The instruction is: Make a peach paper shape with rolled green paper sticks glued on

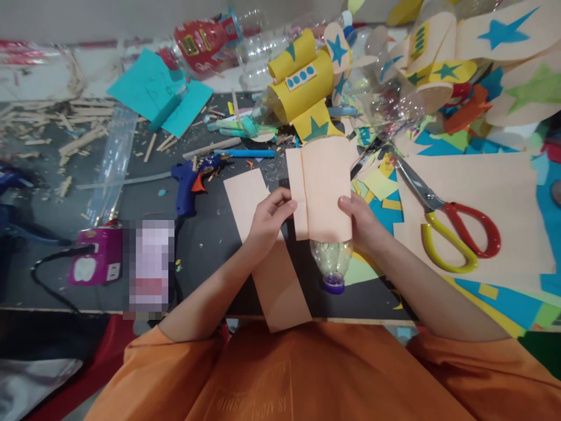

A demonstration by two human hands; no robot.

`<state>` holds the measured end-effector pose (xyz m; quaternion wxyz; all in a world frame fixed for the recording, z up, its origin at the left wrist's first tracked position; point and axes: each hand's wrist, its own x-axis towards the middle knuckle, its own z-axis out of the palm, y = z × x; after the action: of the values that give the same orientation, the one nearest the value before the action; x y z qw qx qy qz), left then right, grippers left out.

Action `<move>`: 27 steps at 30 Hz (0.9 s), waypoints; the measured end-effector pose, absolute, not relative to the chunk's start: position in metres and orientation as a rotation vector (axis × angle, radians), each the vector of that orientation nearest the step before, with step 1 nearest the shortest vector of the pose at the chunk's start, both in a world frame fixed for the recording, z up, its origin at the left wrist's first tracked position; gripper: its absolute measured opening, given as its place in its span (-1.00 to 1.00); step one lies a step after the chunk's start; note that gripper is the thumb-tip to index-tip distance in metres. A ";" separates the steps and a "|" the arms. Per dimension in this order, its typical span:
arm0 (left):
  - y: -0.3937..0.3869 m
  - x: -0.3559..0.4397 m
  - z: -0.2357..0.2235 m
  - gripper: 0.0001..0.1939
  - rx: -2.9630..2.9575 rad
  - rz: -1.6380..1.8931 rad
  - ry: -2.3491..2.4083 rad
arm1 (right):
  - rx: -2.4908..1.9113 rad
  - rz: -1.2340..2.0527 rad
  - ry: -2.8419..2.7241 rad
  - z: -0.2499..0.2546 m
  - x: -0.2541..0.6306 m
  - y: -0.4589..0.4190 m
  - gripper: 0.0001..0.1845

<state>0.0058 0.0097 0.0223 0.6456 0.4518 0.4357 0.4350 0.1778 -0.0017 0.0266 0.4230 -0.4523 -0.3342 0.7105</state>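
Dark, littered table; the worker's shirt lettering shows "IS MORE". Near the front edge, the left hand pinches a paper flap; the right hand clasps the wrapped bottle between them, cap edgeward.

A clear plastic bottle with a purple cap has peach paper wrapped around it. The cap points at the table's near edge. A flat flap sticks out toward the left edge.
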 end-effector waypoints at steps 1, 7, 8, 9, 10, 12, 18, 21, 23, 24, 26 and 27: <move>0.010 0.006 0.022 -0.83 1.019 0.984 0.986 | -1.131 1.794 -0.811 0.026 0.178 -0.001 -0.32; 0.012 0.006 0.020 -0.79 0.971 0.941 0.989 | -1.108 1.826 -0.763 0.027 0.179 0.000 -0.27; 0.012 0.006 0.020 -0.78 0.976 0.937 0.988 | -1.108 1.831 -0.771 0.028 0.179 0.000 -0.26; 0.012 0.006 0.020 -0.78 0.985 0.935 0.987 | -1.111 1.831 -0.778 0.027 0.179 0.000 -0.25; 0.012 0.006 0.019 -0.78 0.993 0.934 0.988 | -1.120 1.827 -0.783 0.027 0.180 0.000 -0.25; 0.012 0.005 0.019 -0.78 1.004 0.932 0.990 | -1.145 1.813 -0.789 0.026 0.181 0.001 -0.26; 0.013 0.005 0.016 -0.76 1.104 0.935 1.020 | -1.133 1.794 -0.825 0.027 0.183 0.000 -0.28; 0.017 0.001 0.023 -0.79 1.197 0.943 1.043 | -1.179 1.674 -0.811 0.030 0.184 0.000 -0.31; 0.019 -0.008 0.037 -0.78 1.285 0.884 1.102 | -1.220 1.621 -0.788 0.030 0.185 0.000 -0.31; 0.019 -0.014 0.046 -0.75 1.333 0.866 1.161 | -1.234 1.613 -0.783 0.029 0.186 0.001 -0.30; 0.019 -0.029 0.067 -0.74 1.498 0.810 1.322 | -1.249 1.629 -0.792 0.027 0.187 0.002 -0.29; 0.019 -0.038 0.077 -0.74 1.601 0.755 1.444 | -1.252 1.641 -0.797 0.026 0.187 0.003 -0.28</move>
<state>-0.0384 0.0192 0.0767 0.4154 0.6375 0.5750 0.3007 0.1874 0.0034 0.0263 0.4478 -0.5060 -0.3222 0.6630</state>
